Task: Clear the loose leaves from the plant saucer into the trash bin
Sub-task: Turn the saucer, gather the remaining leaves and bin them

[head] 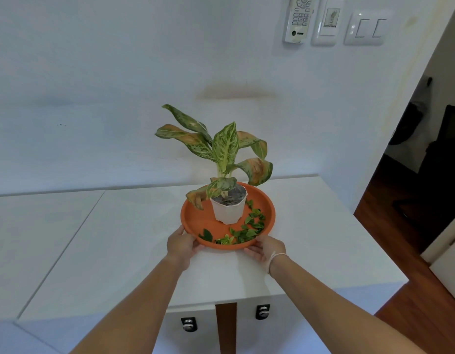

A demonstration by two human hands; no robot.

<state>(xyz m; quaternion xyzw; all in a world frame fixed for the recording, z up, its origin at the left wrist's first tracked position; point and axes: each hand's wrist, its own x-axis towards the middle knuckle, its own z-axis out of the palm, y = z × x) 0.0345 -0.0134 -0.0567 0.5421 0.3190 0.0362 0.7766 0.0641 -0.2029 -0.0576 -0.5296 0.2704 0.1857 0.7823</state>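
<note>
- Orange saucer sits on white table
- White pot upright at saucer centre
- Loose leaves along saucer's near-right inner edge
- Left hand, right hand grip saucer's near rim

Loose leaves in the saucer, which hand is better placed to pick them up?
Right hand: most loose leaves lie on the saucer's right side.
</note>
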